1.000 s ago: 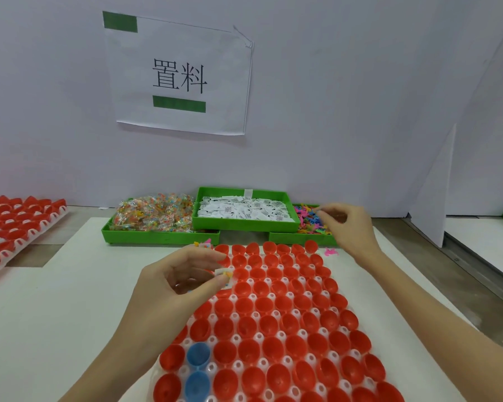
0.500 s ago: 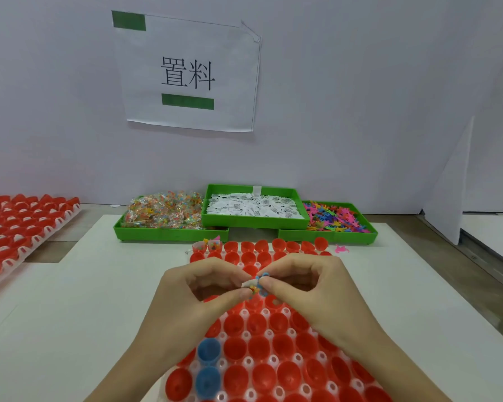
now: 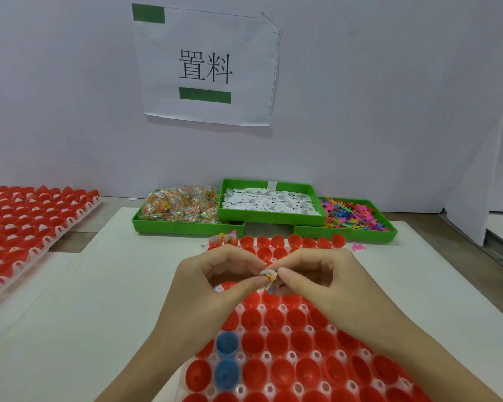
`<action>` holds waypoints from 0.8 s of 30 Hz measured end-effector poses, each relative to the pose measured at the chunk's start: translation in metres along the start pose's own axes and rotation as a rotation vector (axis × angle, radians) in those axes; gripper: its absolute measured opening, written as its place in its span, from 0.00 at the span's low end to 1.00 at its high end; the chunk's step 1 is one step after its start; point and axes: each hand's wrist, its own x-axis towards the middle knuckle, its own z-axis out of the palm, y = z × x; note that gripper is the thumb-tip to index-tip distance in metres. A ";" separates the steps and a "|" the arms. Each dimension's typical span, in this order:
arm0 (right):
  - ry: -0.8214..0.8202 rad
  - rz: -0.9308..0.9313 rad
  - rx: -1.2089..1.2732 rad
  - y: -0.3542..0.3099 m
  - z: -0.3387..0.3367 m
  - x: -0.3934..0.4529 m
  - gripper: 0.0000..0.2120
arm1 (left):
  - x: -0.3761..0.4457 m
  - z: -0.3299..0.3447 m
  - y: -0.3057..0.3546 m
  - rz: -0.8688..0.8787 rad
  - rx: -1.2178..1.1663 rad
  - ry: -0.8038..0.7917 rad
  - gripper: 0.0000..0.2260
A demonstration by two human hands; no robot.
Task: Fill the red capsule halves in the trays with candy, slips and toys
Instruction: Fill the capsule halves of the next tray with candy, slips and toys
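Hands, left [image 3: 212, 281] and right [image 3: 317, 278], together pinch a small bundle [image 3: 269, 276] between fingertips.

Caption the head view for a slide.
Both hands pinch a small candy-and-slip bundle above red plastic capsule halves.

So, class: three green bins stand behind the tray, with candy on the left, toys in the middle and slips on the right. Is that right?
Not quite. The head view shows slips in the middle bin and toys on the right. Candy is on the left, behind the tray.
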 end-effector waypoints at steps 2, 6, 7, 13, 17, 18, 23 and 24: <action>-0.014 -0.006 0.016 -0.001 0.001 0.005 0.05 | 0.001 -0.001 -0.001 0.009 0.012 0.032 0.08; -0.022 0.009 0.013 -0.004 0.002 0.018 0.06 | 0.001 -0.002 -0.003 0.025 0.004 0.073 0.08; -0.033 0.021 0.018 -0.005 0.001 0.022 0.06 | 0.002 -0.002 -0.004 0.019 -0.001 0.096 0.09; -0.119 0.044 -0.031 -0.007 -0.010 0.051 0.09 | 0.010 0.003 -0.012 -0.011 -0.016 0.275 0.07; -0.054 0.053 -0.175 0.005 -0.016 0.078 0.10 | 0.024 0.004 -0.026 -0.056 0.162 0.288 0.04; -0.015 0.045 -0.218 0.011 -0.017 0.086 0.08 | 0.028 0.004 -0.031 -0.054 0.283 0.257 0.03; 0.079 0.071 -0.315 0.036 -0.012 0.124 0.05 | 0.045 0.002 -0.044 0.154 0.907 -0.158 0.18; 0.063 0.072 -0.330 0.040 -0.010 0.130 0.05 | 0.047 0.002 -0.045 0.179 0.978 -0.214 0.23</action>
